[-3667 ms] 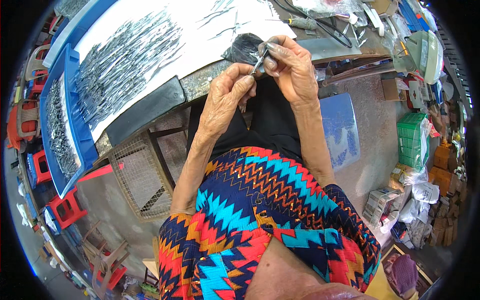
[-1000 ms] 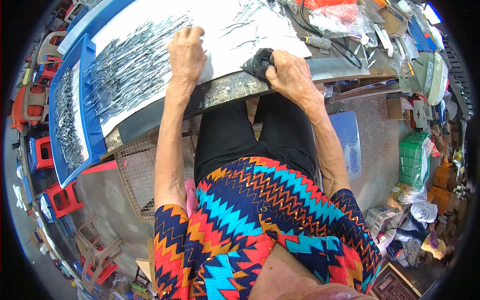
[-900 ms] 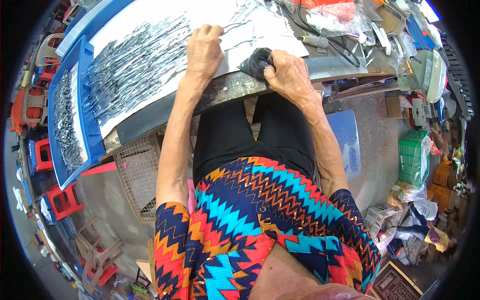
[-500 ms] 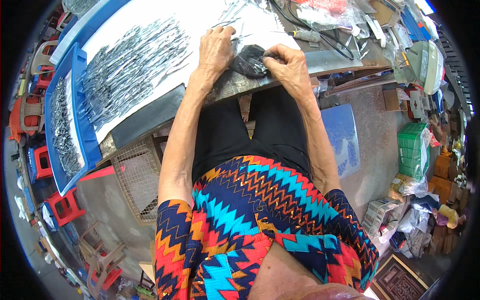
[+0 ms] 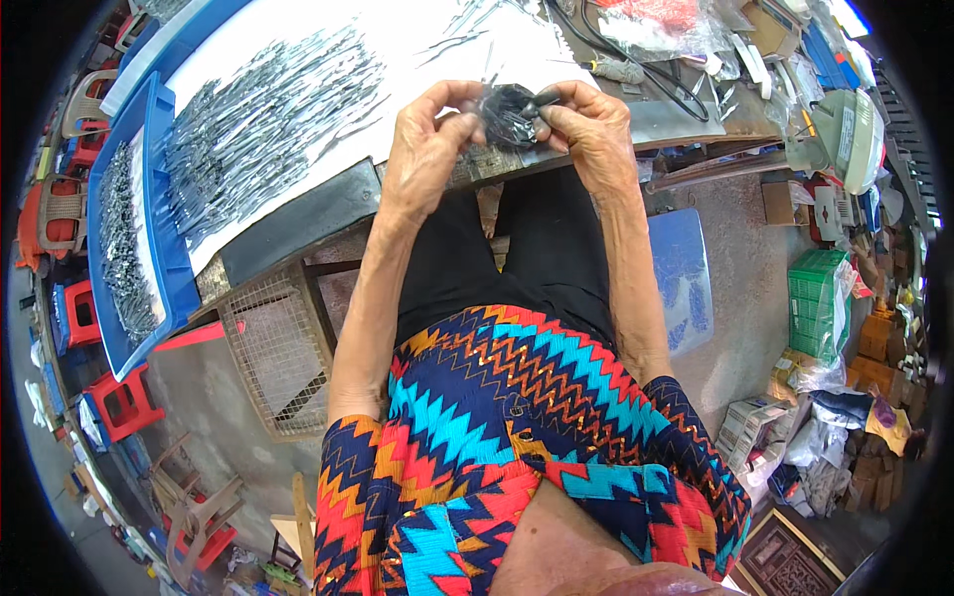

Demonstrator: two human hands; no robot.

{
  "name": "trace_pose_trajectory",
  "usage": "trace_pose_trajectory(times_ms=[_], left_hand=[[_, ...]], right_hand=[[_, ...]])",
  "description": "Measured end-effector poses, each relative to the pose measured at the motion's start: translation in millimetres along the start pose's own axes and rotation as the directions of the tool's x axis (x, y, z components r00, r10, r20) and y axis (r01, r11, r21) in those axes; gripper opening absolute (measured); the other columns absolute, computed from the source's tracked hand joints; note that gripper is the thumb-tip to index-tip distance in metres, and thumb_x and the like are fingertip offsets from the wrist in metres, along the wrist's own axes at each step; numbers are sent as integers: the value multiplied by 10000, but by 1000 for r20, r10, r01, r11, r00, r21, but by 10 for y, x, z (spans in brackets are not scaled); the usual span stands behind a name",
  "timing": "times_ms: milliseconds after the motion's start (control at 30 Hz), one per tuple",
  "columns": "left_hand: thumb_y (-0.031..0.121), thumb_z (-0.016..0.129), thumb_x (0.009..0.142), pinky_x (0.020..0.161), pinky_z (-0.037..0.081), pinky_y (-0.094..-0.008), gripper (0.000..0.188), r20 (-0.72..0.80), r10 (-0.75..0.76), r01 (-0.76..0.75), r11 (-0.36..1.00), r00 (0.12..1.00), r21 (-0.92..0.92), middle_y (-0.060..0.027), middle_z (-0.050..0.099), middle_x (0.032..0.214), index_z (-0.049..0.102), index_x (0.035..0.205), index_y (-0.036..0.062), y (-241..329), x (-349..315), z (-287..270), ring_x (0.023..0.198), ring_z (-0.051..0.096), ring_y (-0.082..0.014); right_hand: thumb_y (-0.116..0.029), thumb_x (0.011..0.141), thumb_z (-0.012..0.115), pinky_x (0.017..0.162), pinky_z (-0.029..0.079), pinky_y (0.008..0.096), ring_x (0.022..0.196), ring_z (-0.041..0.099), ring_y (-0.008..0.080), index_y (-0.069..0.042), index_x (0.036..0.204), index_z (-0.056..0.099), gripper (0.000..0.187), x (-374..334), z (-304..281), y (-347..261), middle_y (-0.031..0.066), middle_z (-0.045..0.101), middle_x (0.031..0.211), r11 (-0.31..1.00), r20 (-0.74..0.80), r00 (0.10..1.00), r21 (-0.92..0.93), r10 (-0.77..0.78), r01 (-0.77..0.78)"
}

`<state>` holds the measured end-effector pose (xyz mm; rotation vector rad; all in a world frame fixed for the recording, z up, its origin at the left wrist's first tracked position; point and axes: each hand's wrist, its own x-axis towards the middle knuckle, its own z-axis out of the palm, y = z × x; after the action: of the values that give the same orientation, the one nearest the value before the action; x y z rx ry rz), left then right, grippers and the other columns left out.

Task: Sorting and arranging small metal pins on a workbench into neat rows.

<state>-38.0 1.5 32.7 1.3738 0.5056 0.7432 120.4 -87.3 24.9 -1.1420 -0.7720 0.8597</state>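
Observation:
Between my two hands, over the table's near edge, is a small bunched black plastic bag or bundle (image 5: 510, 116) with shiny strands. My left hand (image 5: 432, 139) pinches its left side, thumb against fingers, with a thin strip poking up beside the fingertips. On the other side, my right hand (image 5: 588, 127) grips the bundle between thumb and fingers. Many thin dark strips (image 5: 268, 129) lie spread in rows on the white sheet (image 5: 407, 30) to the left. What exactly the strips are is too small to tell.
A blue tray (image 5: 179, 273) holding more dark strips stands at the table's left end. Black cable (image 5: 656, 74) and clear plastic bags (image 5: 686, 30) lie at the right, near a pale green fan (image 5: 848, 139). Below are a wire-mesh frame (image 5: 278, 348) and a red stool (image 5: 124, 402).
My left hand has come from the white sheet to the bundle and now pinches it. My right hand has shifted slightly right, and the bundle appears lifted a little.

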Motion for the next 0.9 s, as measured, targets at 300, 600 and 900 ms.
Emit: trace_pose_trajectory(times_ms=[300,600,900], left_hand=[[174,536,856,484,298,-147,239,35,-120,123,989,992,-85,22,505,682,545,1037,18,-10,-300,213,558,400,-26],[160,489,882,450,331,-163,161,71,-170,178,974,983,-141,1,516,632,523,927,9,-25,-361,218,513,420,-30],[227,503,878,482,272,-161,194,128,-155,182,955,980,-235,25,513,655,540,943,48,-97,-379,221,530,395,-34]], right_hand=[[20,768,578,453,333,149,550,496,59,39,1019,559,252,-149,138,-108,18,555,661,996,-51,998,-83,-31,27],[-44,773,597,444,366,149,523,480,18,10,941,600,177,-208,187,-197,-14,552,630,970,-15,998,-235,-62,57],[-115,844,571,432,333,162,509,468,49,28,949,599,179,-187,152,-195,9,550,639,994,-66,996,-92,58,-64]])
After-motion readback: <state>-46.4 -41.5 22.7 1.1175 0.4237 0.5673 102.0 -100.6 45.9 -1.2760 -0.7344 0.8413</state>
